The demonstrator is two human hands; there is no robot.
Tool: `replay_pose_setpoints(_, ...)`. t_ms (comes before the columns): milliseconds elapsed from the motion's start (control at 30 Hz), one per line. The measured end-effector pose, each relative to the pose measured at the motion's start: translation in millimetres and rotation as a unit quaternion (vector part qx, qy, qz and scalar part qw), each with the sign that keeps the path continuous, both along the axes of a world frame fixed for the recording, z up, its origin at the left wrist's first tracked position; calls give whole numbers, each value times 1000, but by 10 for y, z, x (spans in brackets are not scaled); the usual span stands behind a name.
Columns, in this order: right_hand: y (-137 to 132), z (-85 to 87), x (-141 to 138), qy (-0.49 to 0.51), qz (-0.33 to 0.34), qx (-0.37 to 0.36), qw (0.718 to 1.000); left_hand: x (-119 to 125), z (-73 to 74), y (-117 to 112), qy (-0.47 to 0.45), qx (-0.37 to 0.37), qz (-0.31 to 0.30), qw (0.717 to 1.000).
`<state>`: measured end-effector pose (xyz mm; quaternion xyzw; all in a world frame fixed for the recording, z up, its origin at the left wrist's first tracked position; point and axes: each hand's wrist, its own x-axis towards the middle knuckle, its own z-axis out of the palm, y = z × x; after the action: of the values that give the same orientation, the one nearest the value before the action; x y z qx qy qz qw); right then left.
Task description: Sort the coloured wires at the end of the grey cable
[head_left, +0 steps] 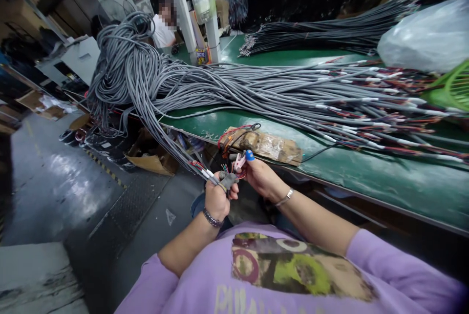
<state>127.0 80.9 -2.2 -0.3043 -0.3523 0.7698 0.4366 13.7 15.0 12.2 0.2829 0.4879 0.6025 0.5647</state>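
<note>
My left hand [217, 202], with a grey cover on a finger, is closed around the ends of several grey cables [200, 170]. White sleeves and thin coloured wires show at those ends. My right hand [263, 179], with a blue cover on its thumb, pinches a small pale pink piece [240, 161] close to the wire tips. What kind of piece this is I cannot make out. Just beyond the hands, a worn wooden board [271, 145] wrapped in clear tape lies at the table edge, with black and red leads at its left end.
A large bundle of grey cables [220, 84] runs across the green table [395, 182]. Behind it lie black cables [311, 33], a plastic bag [428, 35] and a green basket [452, 89]. A person [163, 31] sits across the table. An open cardboard box [152, 155] stands below.
</note>
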Motion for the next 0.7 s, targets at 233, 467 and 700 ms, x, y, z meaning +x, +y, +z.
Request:
replay_pose_setpoints(233,33,-1,-78,47,-63,-62,995,0,-60,8,6,-17,-6,1000)
replay_pose_setpoints(467,-22,-20,-42,65,-14,-101,993,-6,-50,-4,18,-23,-2,1000)
replay_pose_setpoints(700,-88,-24,153,-11,98,-133,986,-37,-112,-125,28,-10,-2,1000)
